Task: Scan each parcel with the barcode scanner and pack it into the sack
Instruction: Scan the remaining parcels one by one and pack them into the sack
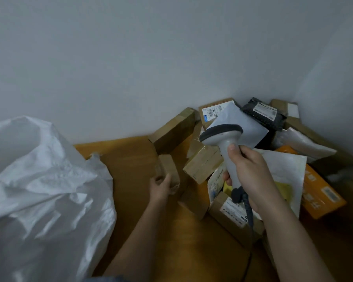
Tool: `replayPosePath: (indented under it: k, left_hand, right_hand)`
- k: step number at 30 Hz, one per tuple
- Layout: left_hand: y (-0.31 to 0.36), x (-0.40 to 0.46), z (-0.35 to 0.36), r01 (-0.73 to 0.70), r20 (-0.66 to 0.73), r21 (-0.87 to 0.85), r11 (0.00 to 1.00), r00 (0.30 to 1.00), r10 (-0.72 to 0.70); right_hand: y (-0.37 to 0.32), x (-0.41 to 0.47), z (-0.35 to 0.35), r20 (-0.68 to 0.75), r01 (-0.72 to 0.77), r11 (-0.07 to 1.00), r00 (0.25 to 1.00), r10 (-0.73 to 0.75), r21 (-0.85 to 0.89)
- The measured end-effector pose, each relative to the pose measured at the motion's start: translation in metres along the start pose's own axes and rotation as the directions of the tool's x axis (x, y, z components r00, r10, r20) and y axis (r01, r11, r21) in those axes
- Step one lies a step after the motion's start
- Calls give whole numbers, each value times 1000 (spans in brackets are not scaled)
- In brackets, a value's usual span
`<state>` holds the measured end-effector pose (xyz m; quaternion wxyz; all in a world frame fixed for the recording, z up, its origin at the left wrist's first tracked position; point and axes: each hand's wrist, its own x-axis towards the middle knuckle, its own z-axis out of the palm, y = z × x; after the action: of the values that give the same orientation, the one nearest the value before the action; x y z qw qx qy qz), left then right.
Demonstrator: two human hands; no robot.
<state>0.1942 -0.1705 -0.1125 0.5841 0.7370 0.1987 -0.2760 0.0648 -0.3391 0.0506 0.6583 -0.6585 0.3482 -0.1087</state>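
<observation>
Slumping at far left, white sack (43,192); heaped against wall, parcels (253,159). Gripping scanner (226,151), right hand (251,176); curling round small blurred box (168,171), left hand (161,185). Risks misreading: label possibly turned away.

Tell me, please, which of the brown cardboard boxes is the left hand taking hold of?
The small brown box at the left edge of the pile, standing apart on the floor. The left hand grips its near end; the other boxes lie untouched.
</observation>
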Motion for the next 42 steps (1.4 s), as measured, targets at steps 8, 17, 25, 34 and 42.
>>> replayPosePath:
  k: [8,17,25,34,42]
  left_hand:
    - [32,-101,-32,287,510,-634,718,853,110]
    - [41,-170,-64,261,687,-578,773,666,289]
    - [30,-212,-81,98,735,-489,867,582,349]
    - [32,-233,-109,-339,525,-272,901,732,434]
    - [19,-215,-110,-268,127,-480,835,921,369]
  right_hand:
    - [-13,-62,-1,-112,142,985,985,-132,94]
    - [-18,-114,-4,-203,261,950,953,-226,171]
    - [-16,-140,7,-155,242,946,965,-212,216]
    - [-23,-159,11,-108,293,953,953,-285,73]
    - [-54,-201,2,19,286,956,958,-285,-61]
